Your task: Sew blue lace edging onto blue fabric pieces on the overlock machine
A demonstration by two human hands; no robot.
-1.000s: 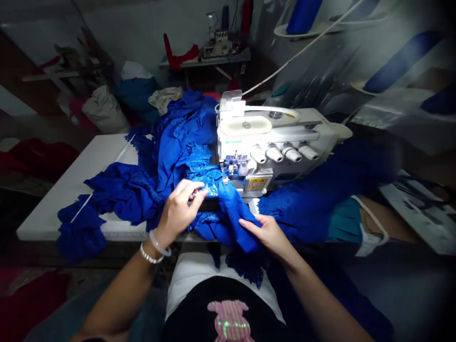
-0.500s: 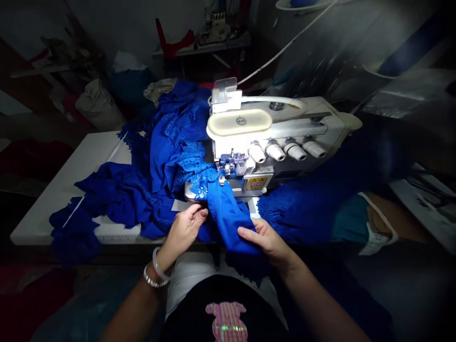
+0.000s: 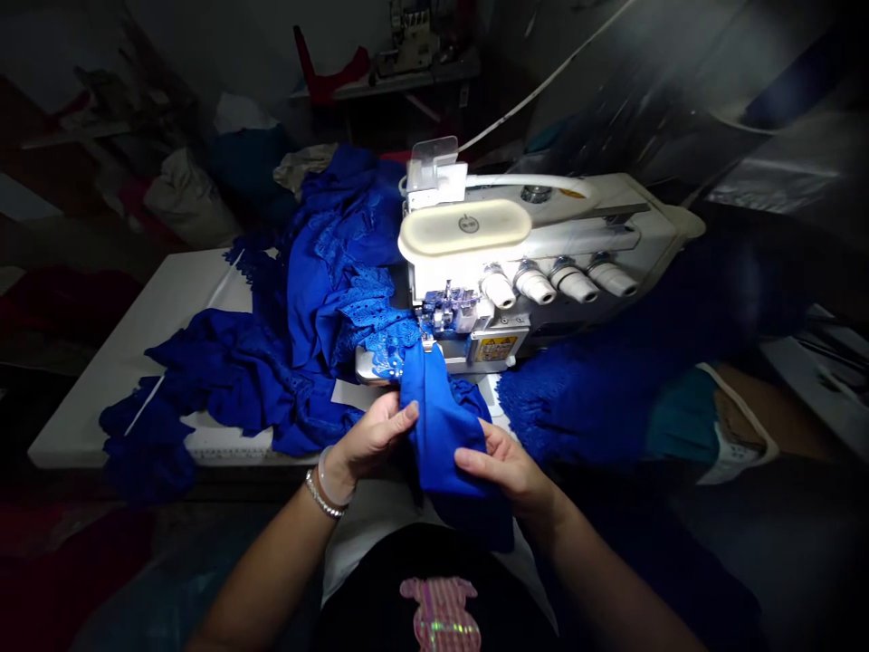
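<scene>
Where the person's black shirt (image 3: 434, 589) with its pink sequin motif comes up to the work, the left hand (image 3: 370, 441) and right hand (image 3: 506, 475) both stand narrow, gripping a folded blue band (image 3: 444, 435) from either side. The left hand, with two bracelets (image 3: 324, 493) at its wrist, presses its fingers (image 3: 400, 415) against the band's 11 o'clock side; the right hand lies flatter against its 1 o'clock side. The band rises at 12 o'clock to a blue lace edge (image 3: 390, 349), which reaches the presser foot (image 3: 441, 317) of a white overlock machine (image 3: 543, 226). Four white dials (image 3: 553, 281) line the machine's front. A sheet of white paper (image 3: 351, 394) lies just beside the left hand on the white surface (image 3: 156, 389), and a heap of blue fabric (image 3: 231, 371) spreads over it at 10 o'clock. A fringed blue cloth (image 3: 584, 398) sits at 2 o'clock, with teal cloth (image 3: 679, 421) beyond it. Farther off at 12 o'clock, a second overlock machine (image 3: 411, 36) stands on a far surface (image 3: 407, 77) beside red fabric (image 3: 326, 63), and bags (image 3: 190, 199) sit at 11 o'clock.
</scene>
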